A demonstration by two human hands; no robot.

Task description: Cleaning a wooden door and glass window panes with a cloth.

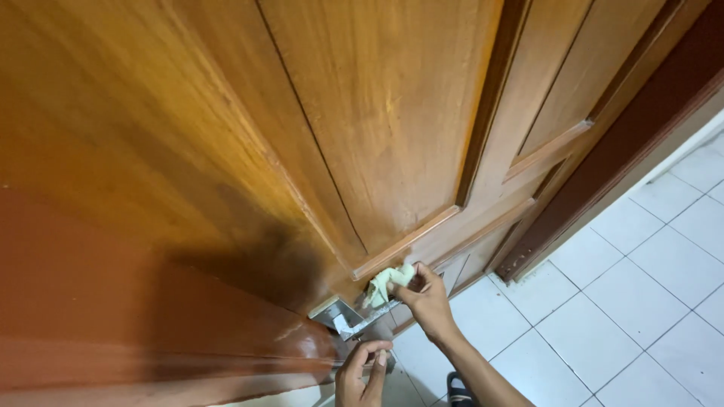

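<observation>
A pale green cloth [387,283] is bunched in my right hand [427,298], pressed against the metal door handle [354,316] of a brown wooden panelled door [362,136]. My left hand [360,372] is lower, its fingers curled around the handle's lower end near the door's edge. Both hands are close together at the lock plate. Part of the handle is hidden under the cloth and fingers.
The dark brown door frame [596,173] runs diagonally at the right. White square floor tiles [641,301] lie below it. A dark sandal [458,389] shows at the bottom edge. A reddish-brown door edge [136,316] fills the lower left.
</observation>
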